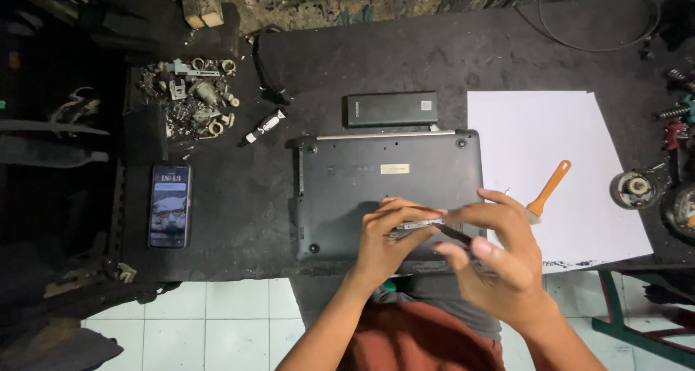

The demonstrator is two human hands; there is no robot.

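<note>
Left grip (384,242) pinches a thin metal bracket (418,225); right grip (499,259) holds a dark tool (456,235) against it, above the upturned laptop (387,190) at bench (239,197) centre. Orange-handled brush (548,191) at 3 o'clock.

One laptop (391,190), one black battery pack (392,108), one phone (169,205), one sheet of white paper (550,146) and one orange-handled brush (548,191) are counted on the table. Two hands are seen, a left hand (384,244) and a right hand (499,259). One heap of small metal parts (192,96) is counted, though its pieces are too many and too small to be numbered.
</note>
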